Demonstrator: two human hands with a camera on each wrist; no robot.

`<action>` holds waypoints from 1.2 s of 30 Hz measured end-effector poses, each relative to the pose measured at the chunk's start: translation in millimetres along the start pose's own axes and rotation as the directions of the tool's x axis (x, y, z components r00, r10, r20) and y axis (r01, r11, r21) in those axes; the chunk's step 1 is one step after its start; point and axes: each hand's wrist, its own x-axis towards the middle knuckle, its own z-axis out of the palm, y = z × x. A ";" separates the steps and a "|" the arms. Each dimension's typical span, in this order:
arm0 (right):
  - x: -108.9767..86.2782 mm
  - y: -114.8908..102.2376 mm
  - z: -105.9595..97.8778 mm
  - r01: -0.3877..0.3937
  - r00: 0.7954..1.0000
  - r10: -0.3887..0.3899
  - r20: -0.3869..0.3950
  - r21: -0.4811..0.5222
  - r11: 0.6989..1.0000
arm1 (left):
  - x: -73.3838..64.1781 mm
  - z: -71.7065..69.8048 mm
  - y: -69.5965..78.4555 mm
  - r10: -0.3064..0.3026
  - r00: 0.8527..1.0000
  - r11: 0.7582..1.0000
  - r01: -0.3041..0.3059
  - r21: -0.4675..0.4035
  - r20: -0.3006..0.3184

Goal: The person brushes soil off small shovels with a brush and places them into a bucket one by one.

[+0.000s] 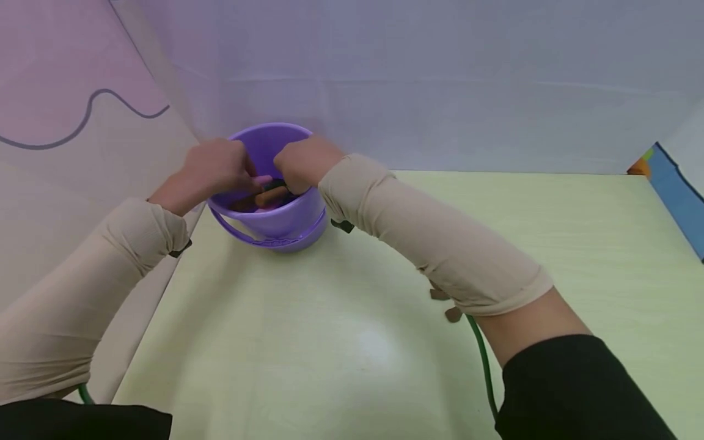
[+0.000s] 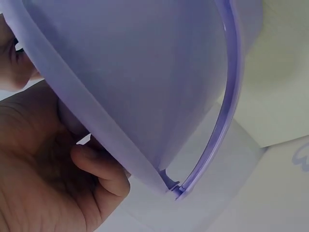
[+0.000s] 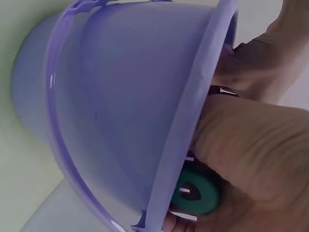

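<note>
A purple bucket (image 1: 275,223) stands at the back left of the table, its handle hanging down in front. My left hand (image 1: 217,164) reaches over the left rim and pinches a pink stick-like piece (image 1: 262,179); in the left wrist view its fingers curl close by the rim. From the right, my right hand (image 1: 308,162) dips into the bucket with curled fingers. The right wrist view shows a green ring-shaped piece (image 3: 195,192) in its grip, mostly covered by the palm. Brown block-like pieces (image 1: 272,197) lie inside the bucket, partly hidden by the front wall.
Small brown pieces (image 1: 453,315) lie on the pale table (image 1: 330,354) beneath the right forearm. A green cable (image 1: 484,360) runs from the right sleeve. White sheeting (image 1: 467,122) rises behind the table, and a blue panel (image 1: 679,195) stands at the right edge.
</note>
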 end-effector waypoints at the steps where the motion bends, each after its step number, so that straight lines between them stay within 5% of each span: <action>1: 0.3 -0.7 0.6 -0.003 1.000 0.003 -0.002 -0.003 1.000 | 0.2 -0.5 0.7 -0.001 1.000 1.000 0.001 0.003 0.004; 14: -2.6 -6.5 9.2 -0.021 0.999 0.019 -0.042 -0.047 0.999 | -3.3 -4.8 4.6 0.000 0.997 0.996 -0.006 0.086 0.077; 21: -4.0 -4.9 10.1 -0.044 0.999 0.044 0.003 -0.059 0.997 | -7.1 -5.3 8.1 0.004 0.994 0.989 -0.020 0.146 0.111; 27: 1.7 2.7 10.8 -0.036 0.998 0.035 0.045 0.017 0.999 | -10.8 -8.3 8.8 -0.020 0.993 0.993 0.006 0.115 0.117; 30: 7.1 7.6 12.4 -0.001 1.000 0.000 0.015 0.060 0.998 | -15.0 -8.9 7.0 -0.033 0.998 0.997 0.029 0.078 0.055; 33: 10.8 13.6 15.5 0.110 0.990 -0.102 -0.094 0.091 0.990 | -22.5 -7.0 4.8 -0.035 0.996 0.999 0.038 0.028 -0.087; 36: 6.5 20.3 21.8 0.277 0.933 -0.237 -0.270 0.121 0.953 | -34.2 -0.7 4.8 -0.023 0.956 0.999 0.015 -0.031 -0.292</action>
